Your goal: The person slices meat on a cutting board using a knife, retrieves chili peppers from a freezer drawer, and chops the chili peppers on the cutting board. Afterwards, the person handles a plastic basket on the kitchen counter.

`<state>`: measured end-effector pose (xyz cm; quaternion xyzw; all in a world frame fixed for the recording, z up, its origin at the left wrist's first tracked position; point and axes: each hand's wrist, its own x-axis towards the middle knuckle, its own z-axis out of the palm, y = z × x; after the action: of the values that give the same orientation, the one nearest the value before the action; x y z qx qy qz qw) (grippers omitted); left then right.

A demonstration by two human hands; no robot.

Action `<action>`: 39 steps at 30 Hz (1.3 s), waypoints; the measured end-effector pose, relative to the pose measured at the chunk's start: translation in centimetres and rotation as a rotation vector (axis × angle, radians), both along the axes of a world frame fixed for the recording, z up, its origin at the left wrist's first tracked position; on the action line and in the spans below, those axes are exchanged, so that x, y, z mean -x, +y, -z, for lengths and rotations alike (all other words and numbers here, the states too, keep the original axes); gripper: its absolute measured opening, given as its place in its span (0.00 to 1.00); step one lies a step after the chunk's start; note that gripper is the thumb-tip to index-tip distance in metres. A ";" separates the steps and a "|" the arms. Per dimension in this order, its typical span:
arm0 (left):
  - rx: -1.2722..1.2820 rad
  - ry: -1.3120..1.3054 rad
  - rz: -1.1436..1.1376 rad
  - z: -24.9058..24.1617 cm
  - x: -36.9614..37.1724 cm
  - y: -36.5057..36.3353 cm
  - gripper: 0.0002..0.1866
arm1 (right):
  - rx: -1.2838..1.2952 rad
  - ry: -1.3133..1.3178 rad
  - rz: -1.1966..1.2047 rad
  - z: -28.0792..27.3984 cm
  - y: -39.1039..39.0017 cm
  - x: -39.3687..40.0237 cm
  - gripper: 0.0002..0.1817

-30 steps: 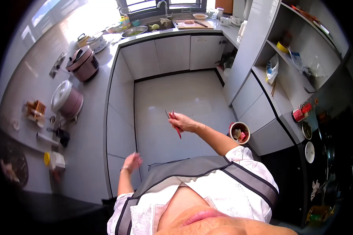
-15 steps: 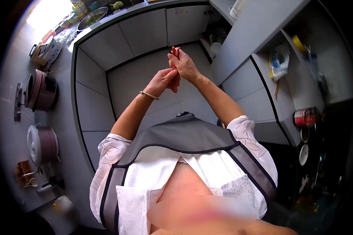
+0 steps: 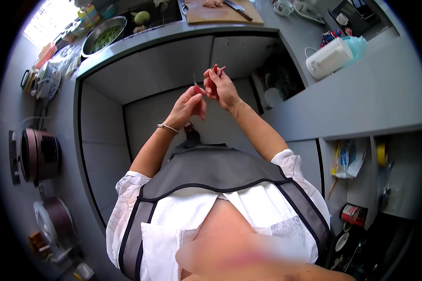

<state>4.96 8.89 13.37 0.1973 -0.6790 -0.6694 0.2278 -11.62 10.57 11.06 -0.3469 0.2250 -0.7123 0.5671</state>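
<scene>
My left hand [image 3: 189,106] is closed in a pinch on a slim red object [image 3: 198,89] with a thin, grey, pointed tip sticking up; its kind I cannot tell. Just to the right and slightly higher, my right hand [image 3: 223,88] is closed around slender red chili peppers [image 3: 214,70], and a thin stem-like end juts above the fingers. The two hands are a little apart, held in front of the grey apron [image 3: 215,166] over the floor. A bracelet [image 3: 168,127] circles my left wrist.
On the counter ahead lie a cutting board [image 3: 206,15] with chopped meat, a knife [image 3: 237,10] and a metal bowl of greens [image 3: 104,37]. A white kettle [image 3: 329,58] stands at right. A rice cooker [image 3: 41,155] is at left. Open shelves [image 3: 356,161] hold packets.
My hands have moved apart: they were together, and now the left is lower and to the left. The view has tilted up, showing more of the counter. A foot has come into sight.
</scene>
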 end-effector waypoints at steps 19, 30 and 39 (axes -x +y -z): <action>-0.117 -0.194 -0.394 -7.3 28.7 -41.8 0.17 | -0.157 1.168 0.356 -6.8 -39.9 24.2 0.12; -0.165 -0.402 -0.625 -8.3 33.4 -54.3 0.16 | -0.173 1.217 0.015 -10.8 -53.0 33.6 0.27; 0.450 -0.618 -0.948 -9.3 33.2 -53.7 0.08 | -0.007 1.342 0.482 -11.0 -48.3 43.8 0.15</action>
<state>-28.24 -44.84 22.66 0.6104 -0.6768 -0.2467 0.3293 -55.39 -37.74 22.07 -0.6493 0.5982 -0.4501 0.1342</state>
